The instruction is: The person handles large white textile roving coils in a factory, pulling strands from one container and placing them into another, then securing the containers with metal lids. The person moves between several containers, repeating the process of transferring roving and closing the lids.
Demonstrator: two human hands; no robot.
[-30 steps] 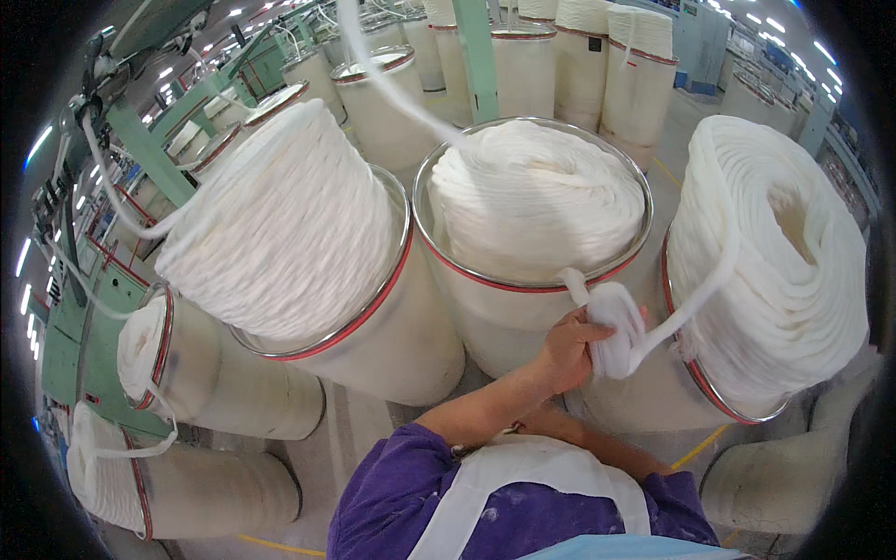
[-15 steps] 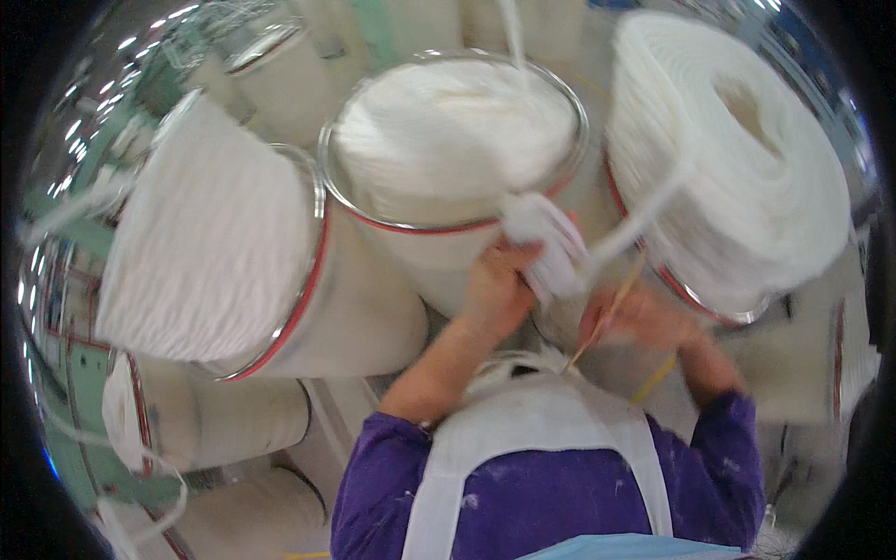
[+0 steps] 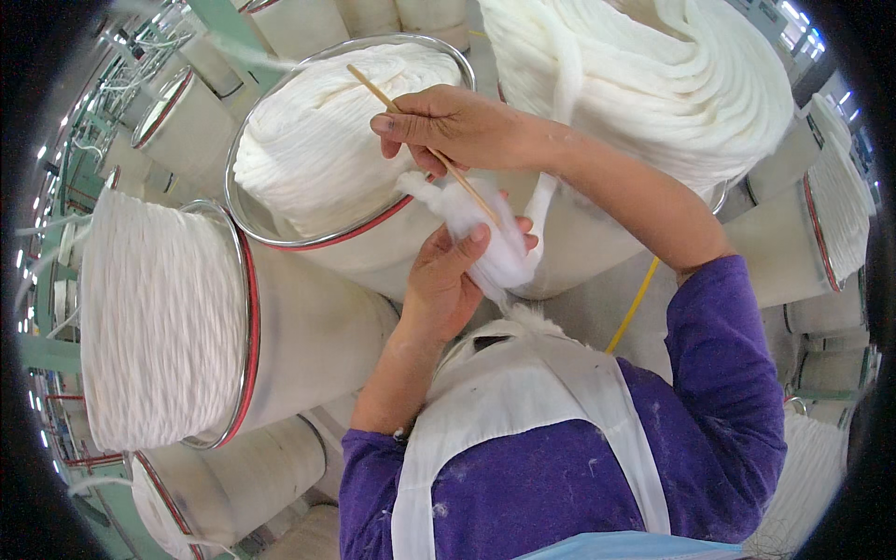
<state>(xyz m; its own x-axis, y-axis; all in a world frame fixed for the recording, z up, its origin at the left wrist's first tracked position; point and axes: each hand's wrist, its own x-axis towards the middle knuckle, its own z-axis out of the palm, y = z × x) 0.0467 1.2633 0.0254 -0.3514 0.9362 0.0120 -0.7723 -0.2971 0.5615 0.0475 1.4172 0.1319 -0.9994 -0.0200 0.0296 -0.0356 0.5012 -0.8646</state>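
Note:
My left hand is closed around a loose bundle of white fibre sliver, thumb on top, just above my apron. My right hand reaches across from the right and pinches a thin wooden stick. The stick slants down to the right, its lower end lying against the fibre in my left hand. A strand of sliver hangs from the big coil at the far right and runs down to the bundle.
Beyond my hands, a tall can with a metal rim holds coiled sliver. Another full can stands at left, its coil bulging out. More cans stand at right, and a yellow line marks the floor.
My right hand has moved up and left over my left hand, bringing the stick from near the apron onto the fibre. My left hand still grips the bundle. The whole view has shifted.

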